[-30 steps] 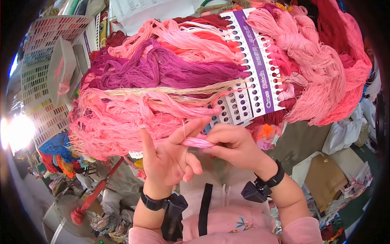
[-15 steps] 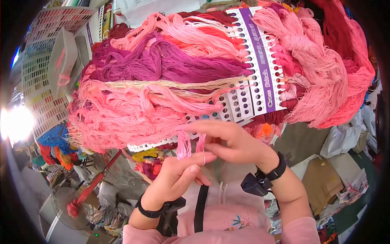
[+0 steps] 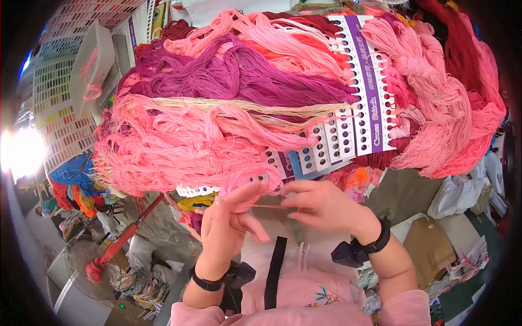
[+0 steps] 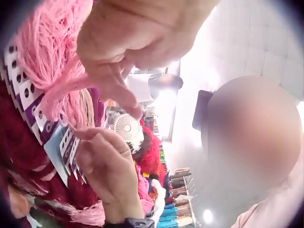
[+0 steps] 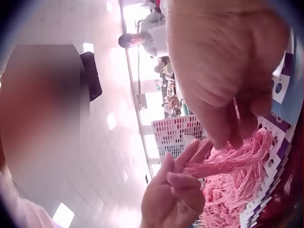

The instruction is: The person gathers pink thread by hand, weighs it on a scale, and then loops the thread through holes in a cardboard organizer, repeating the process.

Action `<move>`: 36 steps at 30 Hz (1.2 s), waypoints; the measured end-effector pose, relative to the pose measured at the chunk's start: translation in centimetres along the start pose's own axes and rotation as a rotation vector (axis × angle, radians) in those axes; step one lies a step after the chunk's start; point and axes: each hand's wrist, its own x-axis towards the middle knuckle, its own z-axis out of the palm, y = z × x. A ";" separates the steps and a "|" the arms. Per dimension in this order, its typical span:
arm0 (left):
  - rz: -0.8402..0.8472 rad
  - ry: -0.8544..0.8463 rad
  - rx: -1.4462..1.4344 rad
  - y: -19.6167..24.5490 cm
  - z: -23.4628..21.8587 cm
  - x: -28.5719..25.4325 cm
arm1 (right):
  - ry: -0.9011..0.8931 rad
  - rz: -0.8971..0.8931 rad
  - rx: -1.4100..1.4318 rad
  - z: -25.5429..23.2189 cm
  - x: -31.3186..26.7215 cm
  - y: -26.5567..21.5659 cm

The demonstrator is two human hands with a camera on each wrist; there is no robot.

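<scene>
Pink skein (image 3: 244, 178): clamped it in the left hand's (image 3: 223, 225) fingers, just short of the heaped pink floss (image 3: 163, 149). Pinched a thin strand (image 3: 266, 206) in the right hand's (image 3: 331, 207) fingers, keeping both hands apart. Had purple floss (image 3: 239, 70) and a punched card (image 3: 371, 87) beyond the fingers.

Head view: part of the skein (image 3: 247, 182) hidden behind the left hand (image 3: 228, 220); thread (image 3: 266, 206) too fine to trace to its end. Right hand (image 3: 334, 205): fingertips blurred. Cards (image 3: 331, 136) partly covered by pink yarn (image 3: 174, 146). Small characters on purple strip (image 3: 370, 81) unreadable. Paper (image 3: 234, 10) cut off at top edge. Left wrist view: head (image 4: 254, 133) blurred out.
</scene>
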 end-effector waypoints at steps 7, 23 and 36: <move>-0.010 -0.342 -0.789 0.7 2.6 1.7 | 0.119 0.316 1.004 -1.1 1.0 -2.5; -0.042 -0.044 0.083 0.0 -3.2 4.1 | 0.789 -0.496 1.059 -25.1 -16.7 -6.9; -0.135 -0.036 0.320 -3.7 8.1 10.1 | 0.642 0.005 -0.360 -5.1 -1.0 5.6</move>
